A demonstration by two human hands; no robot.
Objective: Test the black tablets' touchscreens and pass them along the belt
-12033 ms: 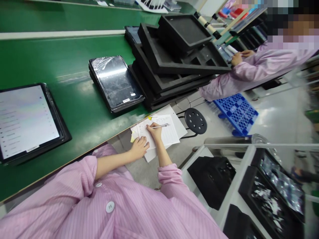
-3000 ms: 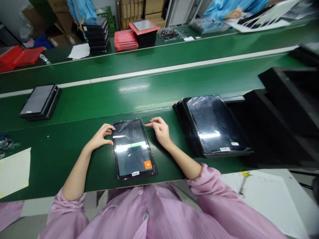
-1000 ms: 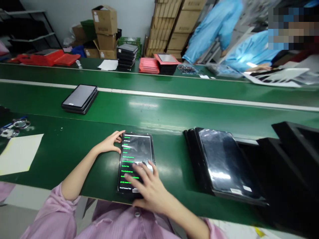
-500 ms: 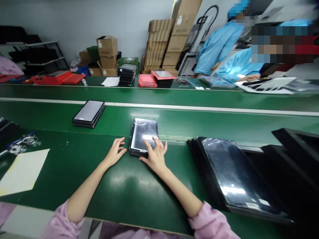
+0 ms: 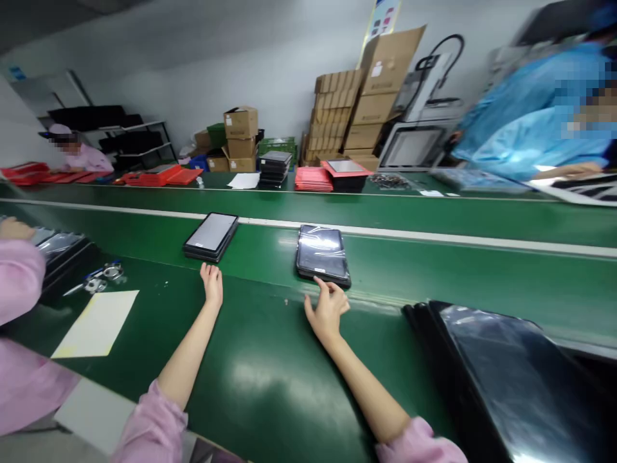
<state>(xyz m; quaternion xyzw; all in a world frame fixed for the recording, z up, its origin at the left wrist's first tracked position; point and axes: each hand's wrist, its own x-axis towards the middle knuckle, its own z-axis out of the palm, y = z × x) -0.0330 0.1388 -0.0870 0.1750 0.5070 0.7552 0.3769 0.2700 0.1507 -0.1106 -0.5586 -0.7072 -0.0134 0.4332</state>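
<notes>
A black tablet [image 5: 322, 254] in glossy film lies on the green conveyor belt [image 5: 434, 257], screen dark. My right hand [image 5: 328, 308] sits just behind its near edge, fingers loosely curled, fingertips touching or almost touching the edge, holding nothing. My left hand [image 5: 212, 286] rests flat on the green table [image 5: 270, 373], fingers stretched forward, empty, a short way left of the tablet.
Another tablet stack [image 5: 211, 236] lies on the belt to the left. A wrapped tablet pile [image 5: 520, 379] sits at right. White paper [image 5: 99, 323] and metal bits [image 5: 103, 276] lie at left beside a co-worker's pink sleeve [image 5: 22, 283]. Boxes [image 5: 357, 109] and people in blue stand beyond.
The tablet has slid away from me onto the belt. My right hand came off its screen and now trails at its near edge. My left hand flattened on the table.
</notes>
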